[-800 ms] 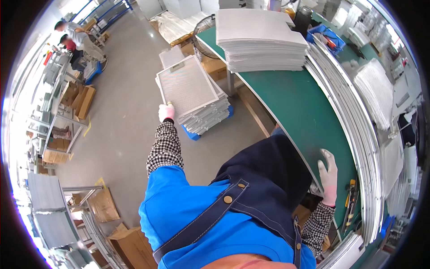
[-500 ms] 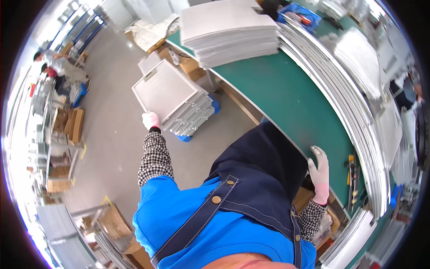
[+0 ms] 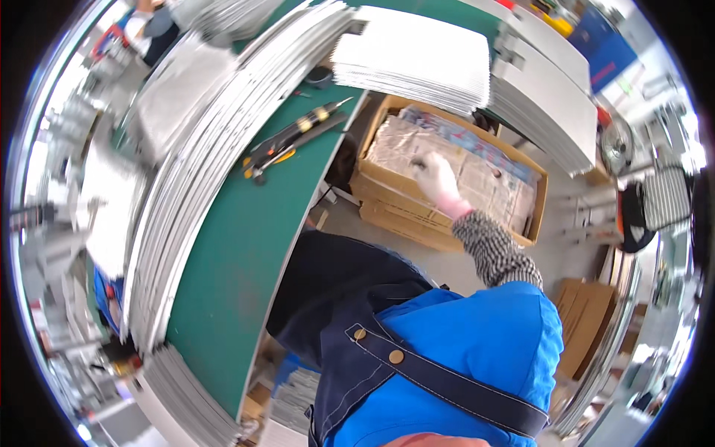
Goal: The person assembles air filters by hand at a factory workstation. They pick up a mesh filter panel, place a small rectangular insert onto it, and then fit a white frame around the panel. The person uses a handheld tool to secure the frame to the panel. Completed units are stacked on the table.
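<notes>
My right hand, in a white and pink glove, is over a cardboard box beside the bench end. Its fingers look bent but are smeared by motion, and no object shows in them. Crumpled, newspaper-like printed sheets fill the top of the box; whether the hand touches them I cannot tell. My left hand is out of view. The green-topped workbench lies to my left, with dark hand tools with yellow parts near its far end.
A stack of white panels stands beyond the box, with another panel stack to its right. Long metal strips line the bench's left side. Folded cardboard leans at right, near a wire rack. Another person is at far left.
My view has swung far to the right, from the floor-side panel stack to the box. The left hand, which was on the top framed panel, has left view. The right hand has moved from the bench edge to over the box.
</notes>
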{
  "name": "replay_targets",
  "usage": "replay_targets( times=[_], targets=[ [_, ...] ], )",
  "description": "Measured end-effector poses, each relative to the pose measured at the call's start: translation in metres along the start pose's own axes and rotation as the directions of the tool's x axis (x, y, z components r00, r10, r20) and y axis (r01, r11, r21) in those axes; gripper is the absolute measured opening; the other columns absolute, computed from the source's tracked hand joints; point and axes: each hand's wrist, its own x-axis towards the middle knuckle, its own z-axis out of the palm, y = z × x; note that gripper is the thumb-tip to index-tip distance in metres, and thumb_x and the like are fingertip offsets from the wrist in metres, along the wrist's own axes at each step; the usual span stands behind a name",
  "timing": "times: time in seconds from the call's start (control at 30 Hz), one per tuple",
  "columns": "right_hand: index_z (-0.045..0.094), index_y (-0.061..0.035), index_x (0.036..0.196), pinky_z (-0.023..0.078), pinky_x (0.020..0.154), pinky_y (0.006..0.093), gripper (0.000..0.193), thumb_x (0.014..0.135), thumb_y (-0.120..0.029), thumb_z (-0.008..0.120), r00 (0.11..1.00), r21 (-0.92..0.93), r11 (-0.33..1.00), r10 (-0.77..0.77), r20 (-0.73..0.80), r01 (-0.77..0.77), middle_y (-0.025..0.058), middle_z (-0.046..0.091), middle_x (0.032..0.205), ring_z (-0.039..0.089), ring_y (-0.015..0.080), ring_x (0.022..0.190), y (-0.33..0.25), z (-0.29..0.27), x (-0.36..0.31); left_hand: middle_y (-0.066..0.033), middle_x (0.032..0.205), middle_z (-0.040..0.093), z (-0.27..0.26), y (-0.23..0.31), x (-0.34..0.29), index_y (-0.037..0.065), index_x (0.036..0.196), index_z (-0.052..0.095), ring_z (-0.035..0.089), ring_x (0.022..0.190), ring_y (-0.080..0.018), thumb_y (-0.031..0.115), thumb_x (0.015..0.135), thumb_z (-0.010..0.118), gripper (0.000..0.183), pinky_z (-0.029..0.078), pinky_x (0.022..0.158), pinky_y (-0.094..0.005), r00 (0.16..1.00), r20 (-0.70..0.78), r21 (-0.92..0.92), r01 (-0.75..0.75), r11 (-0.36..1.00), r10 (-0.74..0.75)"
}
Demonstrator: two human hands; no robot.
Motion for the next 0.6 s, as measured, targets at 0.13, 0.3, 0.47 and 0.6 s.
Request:
replay_targets(
  times=[0.13, 0.3, 0.47, 0.6],
  targets=[
    [0.037, -0.0155, 0.159, 0.040, 0.115, 0.0528, 0.098, 0.078, -0.047, 0.081, 0.927, -0.635, 0.710, 0.375, -0.026, -0.305, 0.0194, 0.042, 0.157, 0.046, 0.0406, 0.141, 0.132, 0.005, 0.002, -0.0193, 0.124, 0.068, 0.002, 0.142, 0.003, -0.006, 0.128, 0.059, 0.067, 0.113, -0.0286, 0.016, 0.101, 0.061, 0.035, 0.054, 0.098, -0.0440, 0.957, -0.045, -0.503, -0.269, 0.821, 0.285],
    [0.043, -0.0137, 0.155, 0.046, 0.111, 0.0509, 0.094, 0.076, -0.044, 0.085, 0.802, -0.461, 0.746, 0.586, 0.114, -0.480, 0.0215, 0.036, 0.160, 0.052, 0.0424, 0.135, 0.154, -0.038, 0.031, -0.0184, 0.126, 0.065, 0.047, 0.281, -0.032, -0.008, 0.137, 0.055, 0.065, 0.110, -0.0284, 0.010, 0.102, 0.063, 0.040, 0.053, 0.097, -0.0443, 0.648, -0.290, -0.631, -0.683, 0.368, 0.704],
    [0.064, -0.0106, 0.133, 0.053, 0.103, 0.0482, 0.047, 0.089, -0.023, 0.072, 0.860, -0.370, 0.833, 0.489, 0.146, -0.411, 0.0204, 0.063, 0.130, 0.064, 0.0396, 0.122, 0.179, -0.053, 0.034, -0.0190, 0.123, 0.061, 0.059, 0.429, -0.171, -0.006, 0.132, 0.057, 0.062, 0.110, -0.0309, 0.011, 0.096, 0.071, 0.042, 0.051, 0.097, -0.0420, 0.379, -0.080, -0.864, -0.487, 0.125, 0.922],
    [0.071, -0.0098, 0.120, 0.050, 0.106, 0.0497, 0.030, 0.093, -0.021, 0.063, 0.906, -0.482, 0.837, 0.384, 0.177, -0.261, 0.0154, 0.069, 0.120, 0.063, 0.0324, 0.123, 0.151, -0.080, 0.029, -0.0195, 0.133, 0.057, 0.031, 0.512, -0.273, -0.002, 0.136, 0.057, 0.058, 0.120, -0.0357, 0.011, 0.087, 0.078, 0.055, 0.046, 0.106, -0.0451, -0.172, -0.178, -0.949, -0.230, -0.216, 0.969]
  ],
)
